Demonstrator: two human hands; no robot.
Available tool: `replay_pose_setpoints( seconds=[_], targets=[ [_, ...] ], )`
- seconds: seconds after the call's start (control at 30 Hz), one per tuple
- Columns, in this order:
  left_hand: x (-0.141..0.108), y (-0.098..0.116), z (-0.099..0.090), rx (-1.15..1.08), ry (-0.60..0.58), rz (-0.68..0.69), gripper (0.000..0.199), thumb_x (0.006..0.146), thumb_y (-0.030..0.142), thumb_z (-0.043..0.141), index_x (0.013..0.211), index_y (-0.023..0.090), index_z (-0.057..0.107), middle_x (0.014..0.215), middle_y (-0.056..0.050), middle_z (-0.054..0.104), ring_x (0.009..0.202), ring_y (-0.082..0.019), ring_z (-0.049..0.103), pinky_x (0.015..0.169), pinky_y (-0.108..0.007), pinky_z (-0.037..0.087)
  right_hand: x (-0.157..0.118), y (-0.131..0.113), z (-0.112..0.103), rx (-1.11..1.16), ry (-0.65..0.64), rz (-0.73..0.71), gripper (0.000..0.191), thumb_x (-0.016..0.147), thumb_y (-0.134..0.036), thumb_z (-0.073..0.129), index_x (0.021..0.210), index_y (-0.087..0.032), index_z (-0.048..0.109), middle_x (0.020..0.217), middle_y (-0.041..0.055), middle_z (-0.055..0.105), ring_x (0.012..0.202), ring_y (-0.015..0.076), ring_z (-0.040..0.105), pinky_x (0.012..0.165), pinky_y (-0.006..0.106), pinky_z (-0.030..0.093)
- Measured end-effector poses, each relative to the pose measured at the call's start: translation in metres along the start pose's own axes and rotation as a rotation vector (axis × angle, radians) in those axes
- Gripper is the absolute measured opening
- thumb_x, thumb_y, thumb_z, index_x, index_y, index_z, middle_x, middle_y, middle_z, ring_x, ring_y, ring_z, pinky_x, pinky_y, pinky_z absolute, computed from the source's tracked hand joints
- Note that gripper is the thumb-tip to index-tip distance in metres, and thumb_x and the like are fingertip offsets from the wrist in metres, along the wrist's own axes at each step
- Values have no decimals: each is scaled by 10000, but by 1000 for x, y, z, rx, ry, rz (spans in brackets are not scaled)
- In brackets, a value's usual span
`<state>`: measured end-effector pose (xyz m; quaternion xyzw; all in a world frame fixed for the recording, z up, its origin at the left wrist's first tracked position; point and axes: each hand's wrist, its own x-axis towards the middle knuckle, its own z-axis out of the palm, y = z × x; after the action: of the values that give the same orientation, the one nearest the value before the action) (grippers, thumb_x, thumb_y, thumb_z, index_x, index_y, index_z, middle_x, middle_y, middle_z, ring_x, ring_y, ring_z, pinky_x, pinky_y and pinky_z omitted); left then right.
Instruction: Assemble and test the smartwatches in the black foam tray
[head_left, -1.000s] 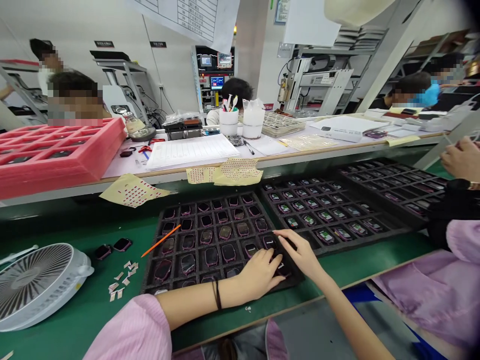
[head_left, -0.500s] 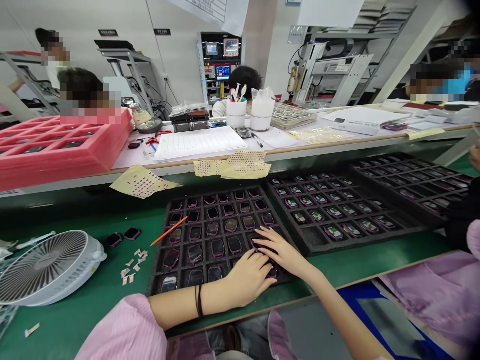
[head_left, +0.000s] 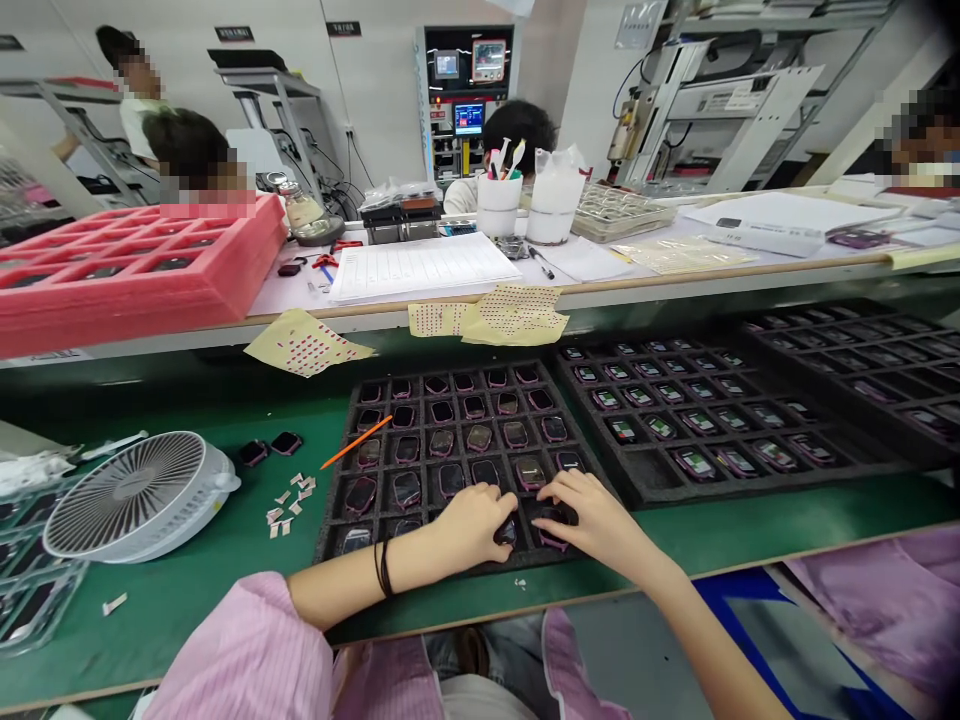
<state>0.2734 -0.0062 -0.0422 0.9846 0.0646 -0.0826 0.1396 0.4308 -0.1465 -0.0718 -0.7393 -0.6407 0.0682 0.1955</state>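
Dark square purple-rimmed watches (head_left: 478,438) in black foam tray (head_left: 576,414), on green worktop (head_left: 225,590); left hand (head_left: 472,522) and right hand (head_left: 596,518) upon near-corner watches, grip impossible to tell; behind, pink foam box (head_left: 247,268), pale wall (head_left: 386,80).

White fan (head_left: 139,490) on green bench (head_left: 187,610).

There were three black foam trays (head_left: 652,480) and one pink foam tray (head_left: 244,250). In the left black tray, the farthest row had six watches (head_left: 436,385). Two loose watches (head_left: 286,443), one white fan (head_left: 142,495) and one orange stick (head_left: 356,442) were also present. I counted two white cups (head_left: 498,207), three dotted yellow sheets (head_left: 307,343) and three lit screens (head_left: 469,119).
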Motion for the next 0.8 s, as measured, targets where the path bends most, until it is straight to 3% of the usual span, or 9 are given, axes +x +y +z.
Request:
replay_pose_setpoints(
  seconds=[0.1,0.2,0.33,0.5,0.67,0.8],
  targets=[
    [-8,-15,-9,-206,87,24,401,672,342,707,1012,169,583,929,-58,653,849,-210,616,765,-283,480,-11,-8,-8,9,-76,10,171,788,-320,669,892,-208,591,906,49,644,873,238,565,761,403,471],
    [-25,-24,-16,-227,141,-47,375,679,339,696,1002,181,590,923,-45,647,843,-202,617,761,-277,476,-14,-7,-13,65,-111,7,143,790,-283,660,898,-212,599,910,47,652,902,233,561,796,389,462],
    [-47,-28,-16,-70,19,-114,308,687,262,684,966,162,602,921,-75,643,830,-222,618,729,-291,482,-9,-2,-12,172,-116,-50,107,778,-251,645,871,-218,601,911,43,655,900,218,569,821,368,468],
    [-58,-35,-13,53,-105,34,257,731,163,641,983,153,595,941,-89,650,878,-229,617,763,-296,477,-7,9,0,214,-65,-162,186,801,-250,629,987,-242,621,1035,59,663,1001,243,568,879,424,470],
    [-54,-37,-4,175,-101,80,325,730,193,681,1034,123,587,954,-117,639,885,-250,608,773,-317,474,-11,14,10,177,-14,-216,245,852,-315,592,1089,-259,627,1092,68,651,1034,241,571,907,443,465],
    [-56,-42,-5,73,-77,118,329,757,236,679,1060,135,602,986,-116,636,941,-241,596,800,-292,467,-11,7,10,140,45,-206,246,886,-334,546,1104,-242,614,1077,76,649,1024,238,576,903,432,456]
  ],
)
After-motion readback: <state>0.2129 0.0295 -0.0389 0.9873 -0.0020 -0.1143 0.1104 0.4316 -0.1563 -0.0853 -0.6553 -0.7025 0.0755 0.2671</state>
